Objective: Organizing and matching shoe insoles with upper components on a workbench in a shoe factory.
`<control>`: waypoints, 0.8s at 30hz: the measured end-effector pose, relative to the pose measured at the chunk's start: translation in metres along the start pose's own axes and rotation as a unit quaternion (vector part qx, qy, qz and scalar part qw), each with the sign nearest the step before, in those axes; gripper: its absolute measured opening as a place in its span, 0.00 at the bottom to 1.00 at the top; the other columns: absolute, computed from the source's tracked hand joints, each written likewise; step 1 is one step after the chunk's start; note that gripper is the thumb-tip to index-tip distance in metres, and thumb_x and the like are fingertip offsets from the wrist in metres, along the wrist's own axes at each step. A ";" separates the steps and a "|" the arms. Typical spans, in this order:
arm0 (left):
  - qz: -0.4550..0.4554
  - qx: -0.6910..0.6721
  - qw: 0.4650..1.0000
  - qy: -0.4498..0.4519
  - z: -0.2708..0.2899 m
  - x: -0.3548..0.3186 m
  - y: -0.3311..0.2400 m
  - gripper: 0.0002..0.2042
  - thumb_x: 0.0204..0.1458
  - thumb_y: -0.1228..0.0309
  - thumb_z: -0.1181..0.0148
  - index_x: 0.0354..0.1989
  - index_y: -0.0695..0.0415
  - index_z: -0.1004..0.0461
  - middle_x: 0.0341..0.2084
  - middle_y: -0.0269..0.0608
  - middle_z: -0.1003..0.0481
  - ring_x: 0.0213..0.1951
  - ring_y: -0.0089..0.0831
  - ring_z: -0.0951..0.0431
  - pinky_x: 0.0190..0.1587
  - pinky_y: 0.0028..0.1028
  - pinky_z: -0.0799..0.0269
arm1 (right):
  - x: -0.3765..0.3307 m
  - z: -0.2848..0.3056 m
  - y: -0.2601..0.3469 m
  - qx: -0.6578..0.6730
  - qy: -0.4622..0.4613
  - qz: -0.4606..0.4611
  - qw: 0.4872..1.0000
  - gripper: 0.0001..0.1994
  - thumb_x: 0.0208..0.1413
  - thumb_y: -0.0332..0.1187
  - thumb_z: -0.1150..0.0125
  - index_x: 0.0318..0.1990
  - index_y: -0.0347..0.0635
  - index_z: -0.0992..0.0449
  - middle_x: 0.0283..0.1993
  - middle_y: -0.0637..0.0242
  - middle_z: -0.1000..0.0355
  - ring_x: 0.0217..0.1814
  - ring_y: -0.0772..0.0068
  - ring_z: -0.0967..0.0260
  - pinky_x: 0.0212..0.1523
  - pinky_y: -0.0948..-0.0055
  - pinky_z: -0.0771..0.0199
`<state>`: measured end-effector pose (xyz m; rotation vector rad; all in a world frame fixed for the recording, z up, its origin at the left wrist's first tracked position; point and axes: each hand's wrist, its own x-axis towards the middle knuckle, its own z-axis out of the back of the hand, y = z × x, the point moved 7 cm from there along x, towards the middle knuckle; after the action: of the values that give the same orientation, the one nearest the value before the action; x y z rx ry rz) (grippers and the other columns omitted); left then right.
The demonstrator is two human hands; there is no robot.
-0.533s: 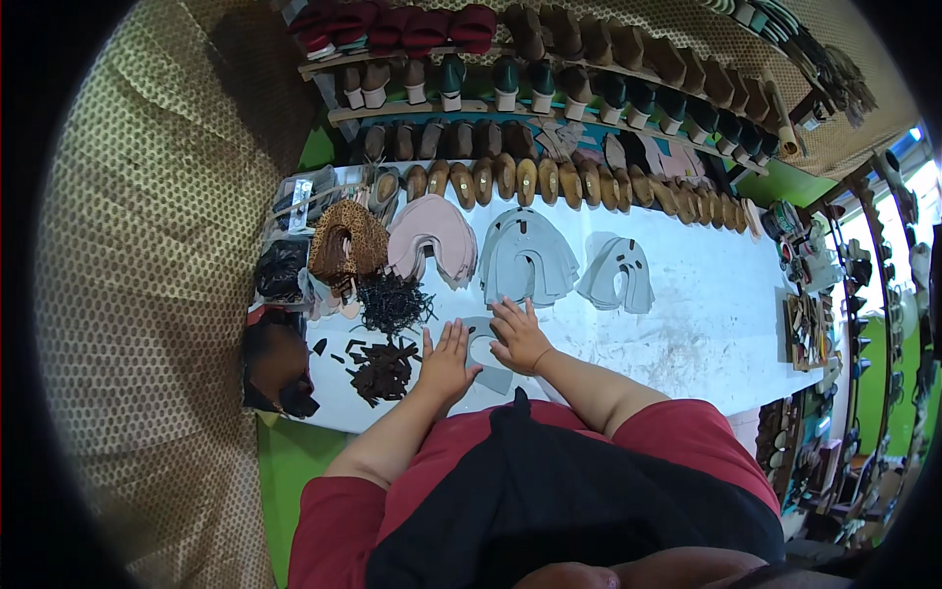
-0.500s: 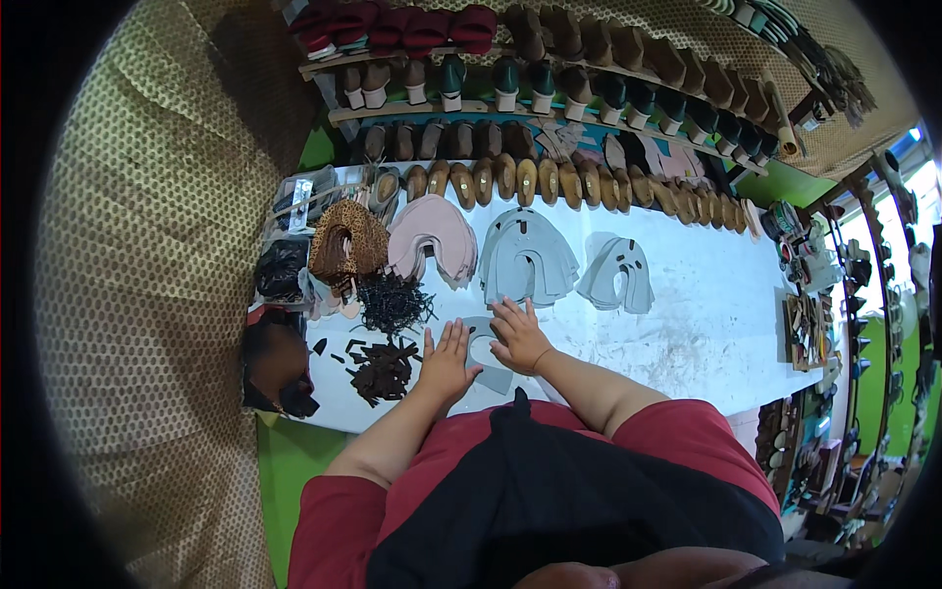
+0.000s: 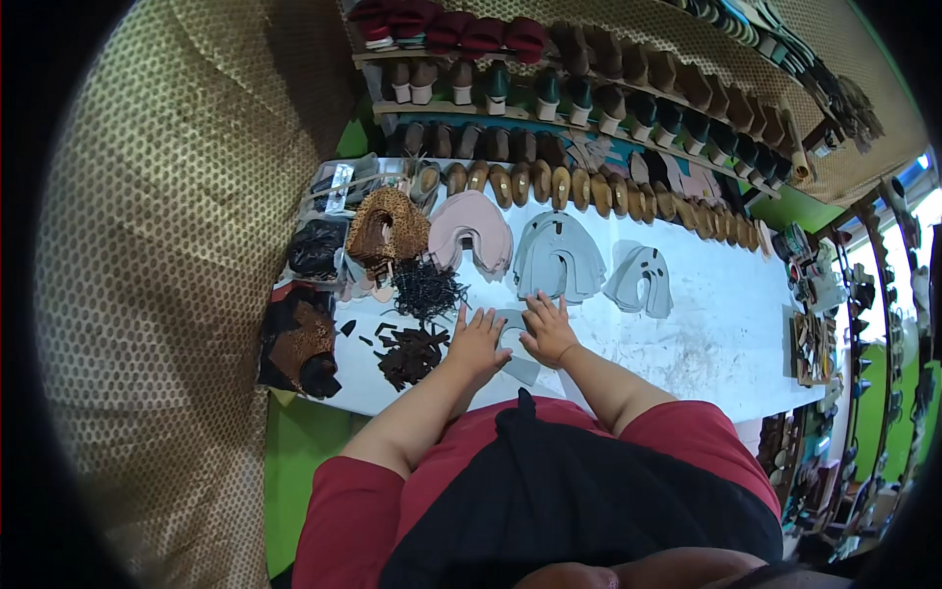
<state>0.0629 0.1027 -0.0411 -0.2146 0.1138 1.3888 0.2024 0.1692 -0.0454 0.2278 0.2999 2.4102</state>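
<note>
A grey curved shoe-upper piece (image 3: pixel 522 368) lies flat on the white table before me. My left hand (image 3: pixel 477 342) rests on its left side, fingers stretched and a little apart. On its right side lies my right hand (image 3: pixel 549 330), fingers spread flat. Parts of the piece are hidden under both hands. Just beyond them is a stack of grey upper pieces (image 3: pixel 581 257) with small dark pieces on top. A smaller grey stack (image 3: pixel 640 280) sits to its right. Left of my left hand are a heap of dark brown strips (image 3: pixel 410 357) and a tangle of thin black strips (image 3: pixel 428 289).
Pink (image 3: pixel 489 228) and leopard-print (image 3: pixel 387 222) upper stacks stand at the back left. Brown shoe lasts (image 3: pixel 560 184) line the table's far edge, below shelves of shoes. Dark and leopard-print scraps (image 3: pixel 302 344) lie at the left edge. A tool rack (image 3: pixel 811 346) stands at the right end.
The view has turned, so the table's contents appear farther right. Both hands stay flat on the grey piece; the left fingers look slightly more spread.
</note>
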 end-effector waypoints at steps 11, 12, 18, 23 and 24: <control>0.182 -0.072 0.973 -0.120 0.002 -0.139 0.140 0.37 0.54 0.50 0.42 0.71 0.47 0.43 0.74 0.42 0.51 0.75 0.46 0.54 0.68 0.67 0.69 | 0.003 -0.006 0.007 -0.043 0.023 -0.023 0.999 0.24 0.58 0.50 0.45 0.57 0.47 0.30 0.72 0.58 0.44 0.79 0.51 0.59 0.72 0.29 0.69; 0.198 -0.062 0.969 -0.133 -0.003 -0.154 0.151 0.37 0.54 0.50 0.42 0.72 0.48 0.43 0.75 0.43 0.52 0.75 0.47 0.55 0.68 0.67 0.70 | 0.003 -0.006 0.008 -0.052 0.020 -0.032 0.998 0.23 0.58 0.50 0.44 0.55 0.47 0.29 0.72 0.59 0.43 0.79 0.51 0.58 0.71 0.27 0.69; 0.209 -0.065 0.971 -0.097 -0.044 -0.218 0.189 0.44 0.51 0.46 0.41 0.74 0.51 0.50 0.75 0.49 0.57 0.75 0.52 0.61 0.69 0.64 0.71 | 0.036 -0.026 0.066 0.001 -0.088 -0.011 0.996 0.16 0.56 0.48 0.39 0.46 0.52 0.23 0.68 0.62 0.38 0.77 0.50 0.54 0.67 0.21 0.65; 0.203 -0.064 0.973 -0.093 -0.042 -0.231 0.192 0.43 0.52 0.49 0.41 0.74 0.53 0.50 0.76 0.51 0.60 0.76 0.53 0.64 0.70 0.62 0.72 | 0.064 -0.046 0.120 0.064 -0.050 -0.014 0.997 0.12 0.52 0.44 0.35 0.43 0.54 0.19 0.69 0.66 0.38 0.77 0.51 0.55 0.68 0.20 0.65; 0.195 -0.039 0.972 -0.125 -0.040 -0.233 0.191 0.43 0.50 0.49 0.37 0.73 0.51 0.48 0.75 0.51 0.57 0.75 0.53 0.60 0.69 0.63 0.70 | 0.068 -0.048 0.128 0.048 -0.012 -0.019 0.999 0.13 0.51 0.43 0.35 0.43 0.54 0.19 0.69 0.66 0.38 0.78 0.52 0.55 0.68 0.19 0.65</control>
<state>-0.1647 -0.0984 -0.0480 -0.0833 -0.1150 1.8019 0.0605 0.1121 -0.0506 0.2907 0.4069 2.3556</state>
